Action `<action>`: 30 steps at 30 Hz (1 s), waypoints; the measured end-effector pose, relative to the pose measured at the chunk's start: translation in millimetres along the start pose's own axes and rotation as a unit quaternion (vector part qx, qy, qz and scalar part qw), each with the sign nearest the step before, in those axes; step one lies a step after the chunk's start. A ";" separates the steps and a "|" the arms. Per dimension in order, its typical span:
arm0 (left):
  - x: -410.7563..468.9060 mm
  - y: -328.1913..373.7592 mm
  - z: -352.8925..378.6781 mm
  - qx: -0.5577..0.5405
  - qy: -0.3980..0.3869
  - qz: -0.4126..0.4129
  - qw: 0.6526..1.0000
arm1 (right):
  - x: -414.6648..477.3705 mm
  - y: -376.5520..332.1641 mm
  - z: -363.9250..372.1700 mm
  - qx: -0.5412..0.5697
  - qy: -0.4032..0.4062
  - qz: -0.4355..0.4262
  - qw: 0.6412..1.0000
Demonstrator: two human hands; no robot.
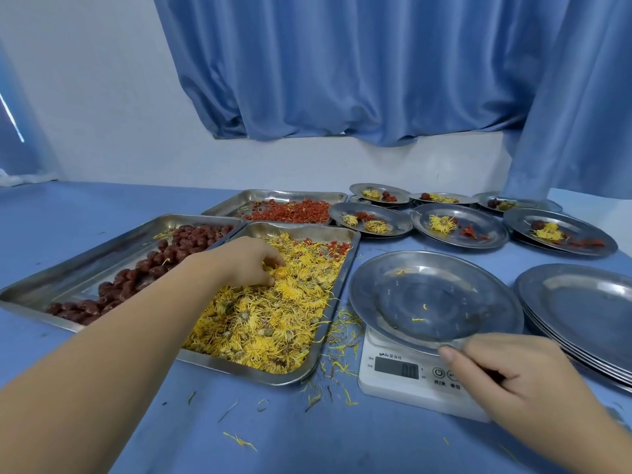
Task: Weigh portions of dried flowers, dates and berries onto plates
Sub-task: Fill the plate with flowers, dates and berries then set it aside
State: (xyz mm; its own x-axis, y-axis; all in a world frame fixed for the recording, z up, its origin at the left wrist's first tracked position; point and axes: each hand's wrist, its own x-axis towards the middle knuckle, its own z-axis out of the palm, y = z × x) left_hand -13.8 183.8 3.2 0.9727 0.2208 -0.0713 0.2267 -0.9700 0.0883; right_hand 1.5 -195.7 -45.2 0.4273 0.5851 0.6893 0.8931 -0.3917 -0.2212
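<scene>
Right hand: the right hand (513,378) is pinching the near rim of the plate (427,289), thumb on top, probably steadying it so it is sitting level. Its other fingers are disappearing under the rim.
Scale: the scale (393,378) is standing at the front of the bench (273,432). Its display is showing digits too blurred to read.
Plate: it is lying on the scale with only stray petals in it, likely awaiting its first portion.
Left hand: left of the scale, the left hand (239,261) is digging into the flowers (266,323), fingers (270,265) curling closed on a tuft, their tips sinking out of sight.
Flower tray: the tray (345,278) is sitting just beside the scale, probably keeping the carry short.
Spare plates: right of the scale, a stack (581,302) is running off the frame edge.
Dates: the dates (191,237) are lying farther left of the scale, partly hidden behind the forearm.
Berries: the berries (294,212) are lying behind the scale, to its left.
Filled plates: behind the scale, the filled plates (489,224) are holding flowers with red pieces. The farthest ones are too small to make out.
</scene>
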 end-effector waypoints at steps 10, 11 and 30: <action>-3.9 5.4 -20.1 -0.082 0.088 0.016 0.993 | -1.2 -0.6 -0.5 0.000 -0.004 0.002 1.000; -6.3 5.3 -22.7 -0.111 0.094 0.011 0.989 | -1.3 -1.0 -0.8 0.000 -0.005 0.002 1.000; -20.7 4.6 -24.2 -0.315 0.092 -0.069 0.942 | -2.2 -2.3 -5.5 -0.012 -0.017 -0.009 1.000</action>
State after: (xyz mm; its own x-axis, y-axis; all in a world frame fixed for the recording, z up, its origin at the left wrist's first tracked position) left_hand -31.7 177.2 29.1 0.9109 0.4103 0.0441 0.2787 -0.6906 0.6674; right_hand -2.3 -200.0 -42.5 0.4156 0.6165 0.6687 0.8975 -0.3971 -0.1917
